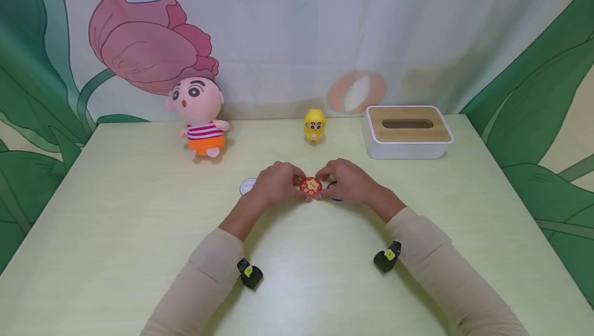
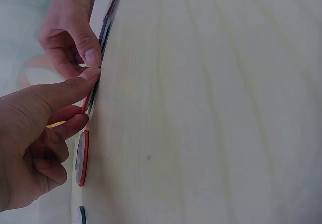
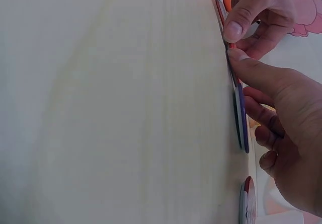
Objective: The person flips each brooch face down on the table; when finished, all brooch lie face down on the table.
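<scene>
Two pale beige sleeves (image 1: pixel 197 287) reach in from the near side, a small black gadget (image 1: pixel 250 276) at each cuff, over the bare near stretch of the pale yellowish counter (image 1: pixel 315 284). The surface looks smooth and faintly grained, with soft shadows beneath both arms.

Further in, the left hand (image 1: pixel 277 184) and the right hand (image 1: pixel 349 181) meet over a small red disc (image 1: pixel 310 186) with a gold picture, about midway across the counter. Both sets of fingers are narrow, pinching the disc at opposite edges — whether it touches the surface I cannot tell. A white disc (image 1: pixel 247 186) lies just beside the left hand, and a blue-edged disc (image 3: pixel 245 123) lies partly under the right.

Along the back stand a doll (image 1: pixel 199 117) in a striped top and orange shorts, a little yellow figure (image 1: pixel 315 126), and a white tissue box (image 1: pixel 406 150) with a wooden lid. Behind them hangs a whitish cloth (image 1: pixel 278 32) — printed with a big pink flower, with large green leaves at both sides.
</scene>
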`<state>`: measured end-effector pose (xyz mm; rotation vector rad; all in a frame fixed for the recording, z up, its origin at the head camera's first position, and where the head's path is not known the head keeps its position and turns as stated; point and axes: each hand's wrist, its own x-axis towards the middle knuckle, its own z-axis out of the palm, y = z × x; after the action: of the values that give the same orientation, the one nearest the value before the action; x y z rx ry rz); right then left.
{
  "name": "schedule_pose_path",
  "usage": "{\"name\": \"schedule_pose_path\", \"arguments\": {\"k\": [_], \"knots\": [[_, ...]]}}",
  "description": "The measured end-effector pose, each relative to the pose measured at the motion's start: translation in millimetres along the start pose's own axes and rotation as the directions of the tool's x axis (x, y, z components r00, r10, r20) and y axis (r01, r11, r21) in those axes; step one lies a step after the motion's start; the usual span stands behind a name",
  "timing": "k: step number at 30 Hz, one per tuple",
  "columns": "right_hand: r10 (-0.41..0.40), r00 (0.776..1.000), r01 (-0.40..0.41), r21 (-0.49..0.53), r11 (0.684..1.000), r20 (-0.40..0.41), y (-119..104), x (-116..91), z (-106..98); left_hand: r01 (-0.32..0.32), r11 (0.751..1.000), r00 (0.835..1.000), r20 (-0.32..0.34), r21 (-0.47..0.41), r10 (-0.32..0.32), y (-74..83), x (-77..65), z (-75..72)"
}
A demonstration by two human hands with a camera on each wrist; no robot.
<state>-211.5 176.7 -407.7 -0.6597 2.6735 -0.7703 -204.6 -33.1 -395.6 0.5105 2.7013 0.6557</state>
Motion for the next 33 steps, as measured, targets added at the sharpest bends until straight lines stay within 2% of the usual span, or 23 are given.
{"name": "schedule_pose_path", "arguments": {"k": [5,10,17,26,33], "knots": [[-0.023,1.000,0.023,-0.008,1.000,-0.001,-2.2,0.9,0.2,-0.008,1.000,1.000,-0.002,-0.002,0.008,0.6,1.4,0.2],[-0.010,1.000,0.010,-0.014,1.000,0.005,-6.3,1.9,-0.1,-0.015,1.000,1.000,-0.012,-0.003,0.015,0.4,2.0,0.0],[0.049,0.999,-0.049,0.038,0.998,0.021,-6.7,3.8,0.5,-0.025,0.999,1.000,-0.009,-0.038,0.024,-0.1,2.7,0.1],[0.014,1.000,-0.015,0.104,0.994,0.018,-5.5,3.8,1.0,-0.047,0.997,0.998,-0.030,-0.056,0.046,-1.7,4.5,1.4],[0.021,0.999,-0.024,0.126,0.992,0.024,-6.0,2.4,0.2,-0.066,0.995,0.997,-0.032,-0.075,0.064,-4.0,5.5,2.9]]}}
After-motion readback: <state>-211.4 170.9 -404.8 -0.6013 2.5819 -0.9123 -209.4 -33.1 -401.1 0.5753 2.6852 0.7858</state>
